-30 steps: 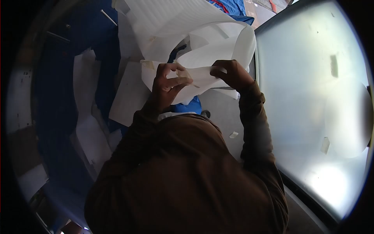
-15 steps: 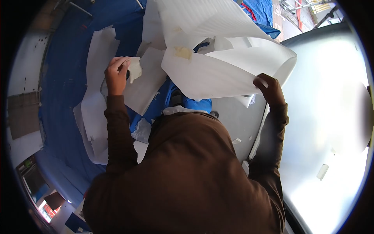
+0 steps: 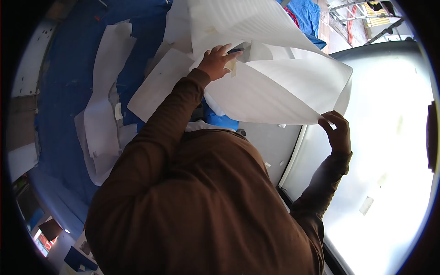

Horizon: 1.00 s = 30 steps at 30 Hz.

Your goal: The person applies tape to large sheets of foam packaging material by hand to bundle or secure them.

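A large, thin white foam sheet point(image 3: 270, 89) curls in front of me, folded over on itself. My right hand point(image 3: 337, 130) pinches its lower right corner between thumb and fingers. Over the sheet's left end, my left hand point(image 3: 217, 62) is open with its fingers spread. Its fingertips lie right at a cream-coloured strip of tape point(image 3: 233, 68) stuck there, and partly cover it. Left of that hand, a loose white sheet point(image 3: 160, 82) lies tilted on the floor covering.
A blue tarp point(image 3: 64, 91) covers the floor at left, with long white offcuts point(image 3: 103, 110) on it. A bright, glossy panel point(image 3: 380, 137) with a tape scrap point(image 3: 366, 206) stands along my right side. Metal ladder-like frames point(image 3: 366, 18) are at the far right.
My left hand has moved right onto the taped end of the sheet and no longer holds the crumpled tape piece. My right hand, still pinching the sheet, has shifted right and nearer.
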### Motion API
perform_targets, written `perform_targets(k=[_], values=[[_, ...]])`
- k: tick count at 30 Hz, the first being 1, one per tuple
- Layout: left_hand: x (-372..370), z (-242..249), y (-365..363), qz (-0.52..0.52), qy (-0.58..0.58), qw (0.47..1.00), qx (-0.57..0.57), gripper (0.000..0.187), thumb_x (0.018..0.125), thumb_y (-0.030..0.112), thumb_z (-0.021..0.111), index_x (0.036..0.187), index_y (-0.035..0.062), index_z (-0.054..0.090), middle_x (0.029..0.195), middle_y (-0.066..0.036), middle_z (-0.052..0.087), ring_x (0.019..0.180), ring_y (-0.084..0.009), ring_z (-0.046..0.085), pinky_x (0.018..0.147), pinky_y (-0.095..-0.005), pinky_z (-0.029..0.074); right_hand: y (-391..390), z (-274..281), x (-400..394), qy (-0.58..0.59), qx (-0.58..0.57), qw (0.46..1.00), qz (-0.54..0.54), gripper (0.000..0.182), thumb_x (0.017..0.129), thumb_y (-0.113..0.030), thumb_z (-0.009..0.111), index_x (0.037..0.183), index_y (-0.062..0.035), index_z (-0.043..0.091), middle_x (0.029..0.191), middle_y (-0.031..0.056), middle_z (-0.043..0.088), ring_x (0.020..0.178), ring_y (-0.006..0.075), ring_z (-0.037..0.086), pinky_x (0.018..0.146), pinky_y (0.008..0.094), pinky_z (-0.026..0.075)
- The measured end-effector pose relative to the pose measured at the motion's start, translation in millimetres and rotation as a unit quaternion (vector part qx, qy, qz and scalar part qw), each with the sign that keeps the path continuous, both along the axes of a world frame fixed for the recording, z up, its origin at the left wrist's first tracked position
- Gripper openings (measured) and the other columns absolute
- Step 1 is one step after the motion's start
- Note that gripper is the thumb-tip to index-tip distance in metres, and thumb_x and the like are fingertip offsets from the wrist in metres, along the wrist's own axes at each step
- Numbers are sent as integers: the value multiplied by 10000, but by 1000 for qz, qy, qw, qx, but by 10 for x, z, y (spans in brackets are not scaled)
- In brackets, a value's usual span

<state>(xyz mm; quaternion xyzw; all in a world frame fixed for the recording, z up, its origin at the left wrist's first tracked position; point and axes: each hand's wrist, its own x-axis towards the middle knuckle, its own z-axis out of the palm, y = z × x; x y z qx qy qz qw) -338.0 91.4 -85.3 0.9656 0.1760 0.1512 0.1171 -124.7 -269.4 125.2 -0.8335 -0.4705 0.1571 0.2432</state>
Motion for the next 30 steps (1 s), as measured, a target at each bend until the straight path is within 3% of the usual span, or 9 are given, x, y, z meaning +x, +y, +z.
perform_targets(k=[2,6,11,15,16,19,24,25,30], values=[[189,-270,80,-65,21,990,-123,420,874,155,741,1285,136,662,1325,-120,611,1211,-334,583,1020,-428,488,-57,19,0,-3,-10,1000,-22,113,828,-21,755,920,39,727,844,135,699,814,285,662,777,357,506],[221,-455,191,-77,-126,965,-215,81,883,83,717,933,21,730,971,-138,718,917,-317,692,846,-393,554,-239,-9,1,-14,-10,996,-91,128,864,-51,746,938,49,718,858,130,696,816,264,660,800,340,504],[-71,-113,170,-102,-144,967,-184,97,888,8,694,981,0,720,1004,-152,714,944,-334,691,874,-396,558,-474,-287,66,-36,-30,984,-172,136,908,-86,715,968,35,710,876,134,697,827,266,667,817,335,509],[-219,254,-134,-158,-189,957,-151,159,878,-11,688,1034,7,711,1037,-137,698,985,-335,677,877,-406,561,-117,-363,-263,-124,-231,957,-126,295,827,-266,764,1057,-92,703,1060,83,717,1120,272,653,1143,592,271],[-234,316,-220,-170,-192,953,-161,182,870,-24,678,1047,8,706,1042,-130,688,1018,-330,662,884,-411,558,84,-483,-397,-136,-167,973,-79,432,796,-323,797,1156,-111,688,1141,60,708,1177,260,625,1169,647,187],[-311,426,-424,-146,-206,952,-173,142,884,-11,702,1023,10,717,1020,-119,706,949,-306,704,825,-384,578,930,-900,-1040,-70,-40,996,23,603,837,-535,741,1208,-66,663,1123,126,708,1146,294,647,1165,640,213],[-610,471,-440,-76,-215,949,-218,119,870,4,731,989,7,730,997,-113,714,942,-280,716,828,-366,580,1817,-1397,-1353,0,-116,992,56,262,926,-340,664,1044,-120,743,965,126,749,932,308,715,1001,482,455],[-687,465,-430,-50,-214,950,-221,116,864,8,742,979,7,735,990,-111,716,942,-276,718,830,-362,580,1801,-1384,-1326,-11,-33,999,42,204,933,-263,629,953,-110,761,874,128,742,812,319,715,853,462,520],[-934,361,-599,-48,-224,945,-235,130,855,-16,734,983,6,739,1008,-112,712,963,-276,713,837,-364,581,1740,-1429,-1019,186,-10,981,58,195,935,-178,640,941,-11,740,794,144,719,713,278,701,687,366,543]])
